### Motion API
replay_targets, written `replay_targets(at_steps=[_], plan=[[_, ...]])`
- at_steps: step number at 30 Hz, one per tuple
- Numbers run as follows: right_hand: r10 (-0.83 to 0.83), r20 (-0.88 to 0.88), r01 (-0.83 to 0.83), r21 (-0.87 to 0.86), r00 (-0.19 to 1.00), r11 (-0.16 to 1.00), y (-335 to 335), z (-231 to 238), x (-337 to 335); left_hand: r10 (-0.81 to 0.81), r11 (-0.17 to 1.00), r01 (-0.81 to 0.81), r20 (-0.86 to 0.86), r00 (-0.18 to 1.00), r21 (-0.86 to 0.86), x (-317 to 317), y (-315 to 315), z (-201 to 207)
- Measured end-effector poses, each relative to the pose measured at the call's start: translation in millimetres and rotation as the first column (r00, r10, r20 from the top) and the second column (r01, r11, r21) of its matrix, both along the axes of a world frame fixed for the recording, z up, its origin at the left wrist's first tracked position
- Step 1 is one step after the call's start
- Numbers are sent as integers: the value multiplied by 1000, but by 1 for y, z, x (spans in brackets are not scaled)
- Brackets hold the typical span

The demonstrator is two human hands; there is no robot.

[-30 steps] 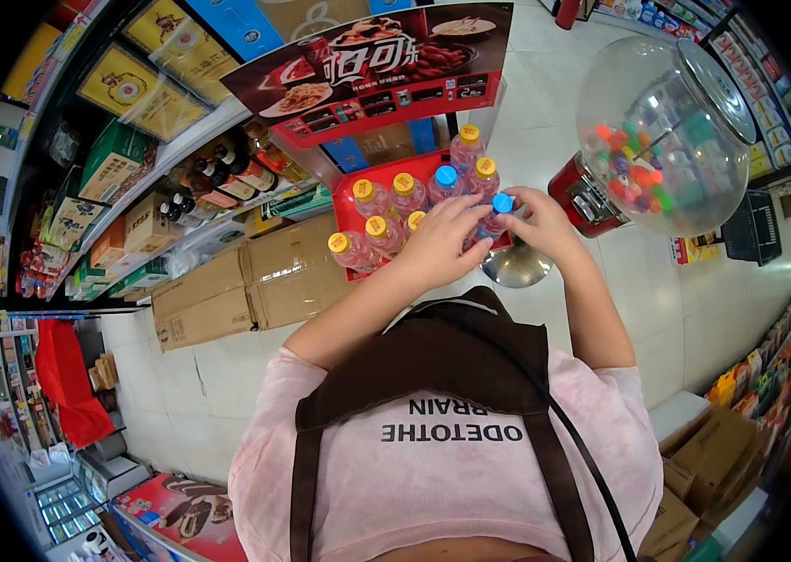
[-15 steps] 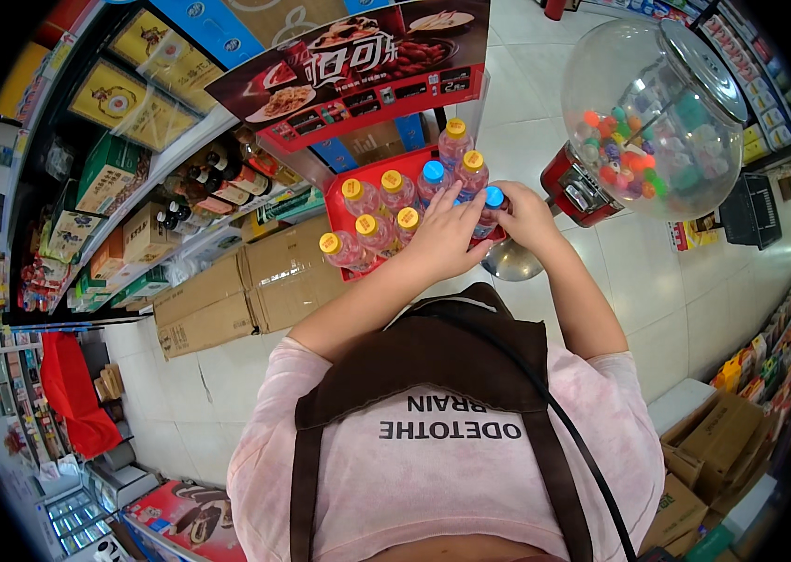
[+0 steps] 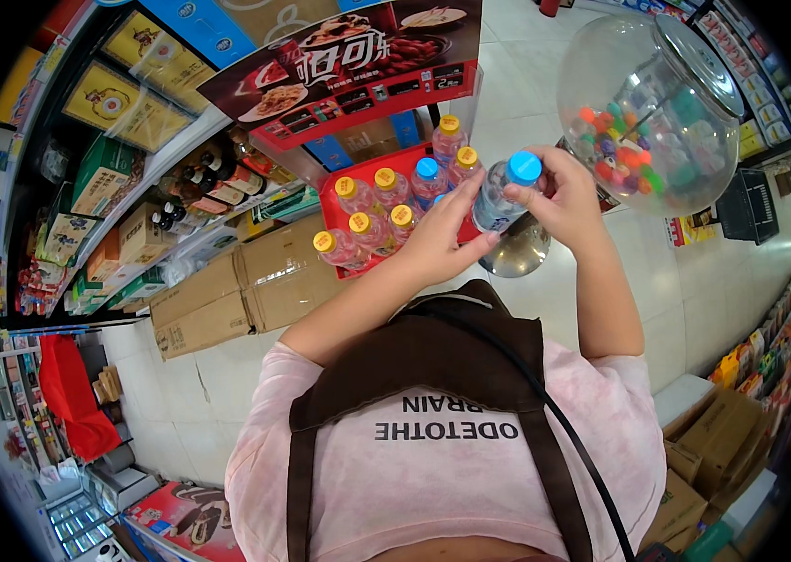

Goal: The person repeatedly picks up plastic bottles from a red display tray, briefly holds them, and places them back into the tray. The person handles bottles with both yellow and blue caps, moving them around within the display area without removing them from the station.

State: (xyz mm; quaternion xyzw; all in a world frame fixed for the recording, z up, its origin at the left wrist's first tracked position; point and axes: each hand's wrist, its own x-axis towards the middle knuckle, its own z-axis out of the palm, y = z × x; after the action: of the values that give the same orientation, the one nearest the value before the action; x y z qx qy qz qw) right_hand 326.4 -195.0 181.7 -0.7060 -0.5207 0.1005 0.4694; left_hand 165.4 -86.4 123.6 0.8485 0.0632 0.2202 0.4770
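Observation:
My right hand (image 3: 566, 199) is closed round a clear water bottle (image 3: 499, 205) with a blue cap, raised above the right end of the red display rack (image 3: 332, 200). Beside that bottle, my left hand (image 3: 442, 236) has its fingers stretched out and its thumb near the bottle's base; whether it touches the bottle I cannot tell. Several clear bottles with yellow caps (image 3: 355, 195) stand in rows on the rack. Among them is another blue-capped bottle (image 3: 427, 183), just beyond my left hand, which partly hides the nearby bottles.
A printed sign board (image 3: 344, 61) rises behind the rack. To the right stands a round clear capsule machine (image 3: 639, 140). Left are stocked shelves (image 3: 96, 248) and a long cardboard box (image 3: 246, 290) on the floor. More cartons (image 3: 723, 440) stack at lower right, a black basket (image 3: 749, 206) farther off.
My right hand has lifted the blue-capped bottle up out of the rack, so more of its body shows. My left hand has stayed close, fingers still stretched out.

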Motion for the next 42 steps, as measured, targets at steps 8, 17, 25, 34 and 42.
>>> replay_targets(at_steps=[8,17,25,34,42], plan=[[20,-236,-11,38,972,999,-8,43,2,-355,696,304,56,933,-651,4,-6,1],[-21,-496,15,-16,868,1000,12,18,19,-374,706,292,11,927,-645,1,-15,4],[-36,-485,-78,-214,874,974,15,-6,20,-384,720,182,-166,908,-670,-13,-22,-23],[-83,-569,-56,-223,818,973,11,-20,24,-420,683,203,-150,895,-702,-12,-22,-32],[-95,-550,-48,-239,830,970,12,-30,27,-442,633,179,-162,882,-753,-11,-22,-37]])
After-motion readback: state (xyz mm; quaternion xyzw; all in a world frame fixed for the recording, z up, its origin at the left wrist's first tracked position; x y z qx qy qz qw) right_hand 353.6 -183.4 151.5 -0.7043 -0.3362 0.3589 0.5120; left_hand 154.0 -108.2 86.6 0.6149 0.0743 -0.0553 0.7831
